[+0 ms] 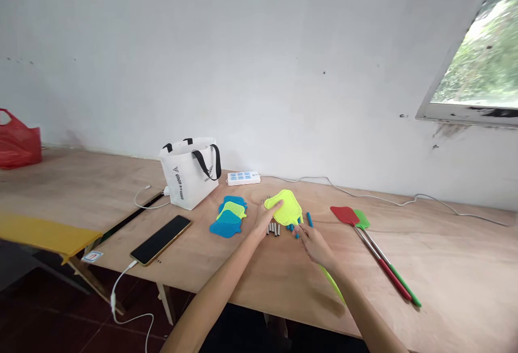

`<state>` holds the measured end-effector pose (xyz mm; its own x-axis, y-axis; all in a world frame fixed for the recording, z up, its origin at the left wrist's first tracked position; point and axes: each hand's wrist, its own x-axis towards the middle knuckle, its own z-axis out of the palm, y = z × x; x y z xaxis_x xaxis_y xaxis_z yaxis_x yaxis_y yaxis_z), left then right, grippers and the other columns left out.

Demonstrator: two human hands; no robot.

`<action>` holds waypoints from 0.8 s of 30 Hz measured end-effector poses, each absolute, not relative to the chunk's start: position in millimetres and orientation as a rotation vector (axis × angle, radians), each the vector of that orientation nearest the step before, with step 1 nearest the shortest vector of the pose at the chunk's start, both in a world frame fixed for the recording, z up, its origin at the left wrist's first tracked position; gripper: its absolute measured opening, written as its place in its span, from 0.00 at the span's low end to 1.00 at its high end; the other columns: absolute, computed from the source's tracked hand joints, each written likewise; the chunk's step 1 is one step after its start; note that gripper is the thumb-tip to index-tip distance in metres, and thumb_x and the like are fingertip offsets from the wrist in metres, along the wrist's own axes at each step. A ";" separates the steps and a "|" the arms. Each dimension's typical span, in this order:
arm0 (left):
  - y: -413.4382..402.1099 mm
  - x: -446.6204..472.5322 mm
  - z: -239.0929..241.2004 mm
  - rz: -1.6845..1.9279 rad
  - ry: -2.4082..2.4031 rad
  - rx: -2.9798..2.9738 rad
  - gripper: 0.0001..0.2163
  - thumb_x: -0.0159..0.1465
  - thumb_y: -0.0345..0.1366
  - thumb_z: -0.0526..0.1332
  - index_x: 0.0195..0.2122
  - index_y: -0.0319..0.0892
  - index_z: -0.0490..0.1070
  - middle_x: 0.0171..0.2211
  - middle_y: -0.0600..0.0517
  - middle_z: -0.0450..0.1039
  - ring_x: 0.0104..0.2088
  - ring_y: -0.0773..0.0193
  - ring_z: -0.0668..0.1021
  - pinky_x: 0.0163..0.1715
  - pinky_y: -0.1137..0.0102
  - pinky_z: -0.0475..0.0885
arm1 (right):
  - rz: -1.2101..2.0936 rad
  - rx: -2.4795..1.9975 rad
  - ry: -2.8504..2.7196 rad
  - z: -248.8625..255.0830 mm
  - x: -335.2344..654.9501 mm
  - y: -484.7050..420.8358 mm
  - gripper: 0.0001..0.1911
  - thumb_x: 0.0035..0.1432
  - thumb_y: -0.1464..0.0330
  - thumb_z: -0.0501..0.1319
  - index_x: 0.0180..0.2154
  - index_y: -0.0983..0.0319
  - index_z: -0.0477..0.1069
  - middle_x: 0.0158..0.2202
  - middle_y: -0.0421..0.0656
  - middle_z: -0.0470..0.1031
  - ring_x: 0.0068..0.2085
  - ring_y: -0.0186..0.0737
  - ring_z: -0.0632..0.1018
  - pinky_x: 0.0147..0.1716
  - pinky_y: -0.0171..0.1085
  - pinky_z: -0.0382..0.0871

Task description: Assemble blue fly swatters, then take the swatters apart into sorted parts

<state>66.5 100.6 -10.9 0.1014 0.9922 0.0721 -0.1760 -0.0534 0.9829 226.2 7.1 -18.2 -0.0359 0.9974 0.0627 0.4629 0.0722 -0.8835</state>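
Note:
My left hand point(266, 217) is closed on the edge of a yellow-green mesh fly swatter head point(289, 207), held just above the table. At the narrow neck of that head, my right hand point(313, 242) has its fingers pinched. A yellow-green handle point(332, 284) shows beyond my right wrist; my hand hides how it meets the head. Below the head lie several short silver tubes point(273, 229). Blue handle pieces point(309, 219) lie close to my right hand, partly covered. Left of my hands is a small pile of loose swatter heads, blue point(225, 224) and yellow-green point(233, 210).
On the right lie a red fly swatter point(345, 214) and a green fly swatter point(362, 219). A white bag point(188, 177), a power strip point(243, 178) and a phone point(161, 239) on a cable stand or lie left. A red plastic bag point(19, 142) sits far left.

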 end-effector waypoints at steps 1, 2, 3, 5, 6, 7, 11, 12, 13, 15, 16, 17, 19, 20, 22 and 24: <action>102.9 60.0 -9.5 1.270 1.028 1.209 0.18 0.57 0.51 0.70 0.36 0.40 0.78 0.33 0.44 0.80 0.33 0.54 0.81 0.29 0.66 0.74 | 0.865 -1.498 -1.642 -19.2 226.2 6.2 0.22 0.63 0.47 0.49 0.32 0.57 0.66 0.19 0.34 0.58 0.19 0.35 0.62 0.21 0.35 0.55; 105.3 54.8 -8.1 1.299 1.069 1.235 0.16 0.59 0.51 0.68 0.34 0.41 0.77 0.33 0.45 0.80 0.34 0.55 0.80 0.31 0.67 0.73 | 0.828 -1.506 -1.680 -20.3 225.7 5.3 0.21 0.63 0.48 0.50 0.31 0.57 0.67 0.20 0.36 0.60 0.21 0.37 0.64 0.23 0.36 0.56; 107.6 51.0 -6.9 1.323 1.098 1.259 0.15 0.59 0.50 0.68 0.32 0.42 0.76 0.31 0.47 0.79 0.34 0.55 0.79 0.32 0.68 0.71 | 0.791 -1.513 -1.715 -21.6 224.4 4.4 0.20 0.63 0.50 0.50 0.30 0.57 0.67 0.21 0.37 0.62 0.23 0.39 0.67 0.26 0.36 0.57; 111.2 47.0 -4.9 1.344 1.149 1.333 0.17 0.60 0.51 0.67 0.25 0.43 0.72 0.26 0.49 0.75 0.34 0.56 0.77 0.32 0.69 0.66 | 0.727 -1.521 -1.773 -24.5 219.6 1.8 0.18 0.63 0.53 0.50 0.30 0.57 0.67 0.24 0.41 0.67 0.28 0.42 0.70 0.30 0.38 0.59; 112.5 46.4 -4.3 1.347 1.189 1.403 0.19 0.60 0.52 0.66 0.23 0.44 0.70 0.24 0.50 0.73 0.33 0.56 0.76 0.32 0.69 0.64 | 0.702 -1.523 -1.795 -26.2 216.1 0.2 0.17 0.63 0.54 0.50 0.30 0.56 0.67 0.26 0.42 0.69 0.31 0.44 0.72 0.31 0.38 0.59; 113.5 46.2 -4.0 1.348 1.241 1.496 0.21 0.61 0.54 0.65 0.21 0.44 0.68 0.22 0.50 0.71 0.32 0.56 0.75 0.32 0.68 0.61 | 0.683 -1.523 -1.812 -28.0 212.0 -1.5 0.17 0.64 0.55 0.48 0.31 0.56 0.66 0.28 0.43 0.71 0.32 0.44 0.72 0.32 0.38 0.59; 118.7 43.5 -3.9 1.313 1.396 1.849 0.25 0.66 0.60 0.56 0.21 0.45 0.67 0.22 0.49 0.69 0.27 0.58 0.71 0.30 0.68 0.54 | 0.632 -1.517 -1.850 -35.9 192.5 -7.5 0.16 0.67 0.56 0.44 0.34 0.56 0.64 0.31 0.44 0.72 0.33 0.44 0.72 0.33 0.38 0.58; 120.7 41.7 -3.5 1.307 1.385 1.880 0.26 0.67 0.60 0.54 0.21 0.45 0.67 0.21 0.49 0.69 0.26 0.58 0.70 0.30 0.68 0.53 | 0.618 -1.516 -1.852 -37.7 187.7 -8.1 0.16 0.67 0.56 0.43 0.34 0.56 0.63 0.31 0.44 0.71 0.32 0.44 0.71 0.33 0.38 0.58; 122.9 39.7 -2.8 1.307 1.372 1.902 0.26 0.68 0.59 0.53 0.21 0.45 0.67 0.21 0.49 0.68 0.25 0.59 0.69 0.29 0.67 0.52 | 0.602 -1.516 -1.851 -39.2 183.3 -8.1 0.16 0.67 0.57 0.43 0.34 0.56 0.62 0.30 0.43 0.70 0.31 0.43 0.70 0.32 0.38 0.57; 127.1 36.3 -1.2 1.321 1.363 1.958 0.27 0.70 0.57 0.51 0.21 0.44 0.66 0.20 0.50 0.67 0.24 0.60 0.68 0.29 0.67 0.51 | 0.577 -1.512 -1.845 -40.7 175.9 -5.7 0.16 0.67 0.58 0.42 0.33 0.56 0.60 0.29 0.42 0.69 0.30 0.43 0.69 0.32 0.38 0.56; 128.9 35.6 -0.4 1.325 1.367 1.987 0.27 0.70 0.57 0.50 0.20 0.44 0.65 0.20 0.50 0.67 0.24 0.61 0.67 0.29 0.67 0.51 | 0.571 -1.509 -1.840 -40.4 172.9 -3.4 0.16 0.67 0.57 0.41 0.32 0.56 0.60 0.28 0.42 0.68 0.30 0.42 0.69 0.32 0.38 0.56; 130.6 35.7 0.0 1.324 1.374 2.011 0.27 0.71 0.57 0.49 0.20 0.44 0.64 0.20 0.50 0.67 0.23 0.61 0.67 0.28 0.66 0.51 | 0.568 -1.504 -1.834 -39.5 170.4 -0.6 0.16 0.67 0.57 0.41 0.32 0.56 0.59 0.28 0.42 0.69 0.30 0.42 0.69 0.32 0.38 0.57; 134.2 37.8 0.5 1.307 1.402 2.033 0.28 0.71 0.57 0.49 0.19 0.44 0.63 0.19 0.50 0.66 0.22 0.62 0.66 0.28 0.66 0.51 | 0.573 -1.495 -1.820 -36.4 166.7 4.4 0.17 0.67 0.56 0.41 0.31 0.56 0.59 0.28 0.42 0.69 0.30 0.42 0.70 0.31 0.38 0.57; 136.8 38.5 0.8 1.293 1.420 2.034 0.28 0.70 0.58 0.50 0.19 0.44 0.63 0.19 0.50 0.66 0.22 0.63 0.66 0.27 0.66 0.51 | 0.581 -1.492 -1.813 -34.8 165.7 5.5 0.17 0.67 0.56 0.41 0.30 0.56 0.59 0.27 0.42 0.69 0.30 0.41 0.69 0.31 0.37 0.57; 145.1 35.0 3.5 1.266 1.487 2.016 0.29 0.70 0.58 0.50 0.20 0.43 0.65 0.19 0.49 0.68 0.22 0.63 0.67 0.27 0.66 0.53 | 0.605 -1.490 -1.800 -33.9 166.3 1.2 0.18 0.66 0.57 0.42 0.30 0.56 0.59 0.26 0.41 0.69 0.28 0.41 0.69 0.29 0.37 0.58; 157.3 18.6 10.7 1.255 1.605 1.963 0.29 0.72 0.58 0.46 0.22 0.42 0.68 0.21 0.47 0.70 0.23 0.61 0.70 0.28 0.66 0.55 | 0.632 -1.493 -1.796 -38.3 171.8 -14.3 0.18 0.66 0.56 0.43 0.28 0.57 0.61 0.24 0.41 0.69 0.27 0.40 0.70 0.28 0.38 0.58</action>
<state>18.6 157.3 10.7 -0.0122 0.9044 0.4265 0.6322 -0.3235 0.7040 171.8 -14.3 -38.3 -0.0837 0.9744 0.2089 0.6289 0.2142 -0.7474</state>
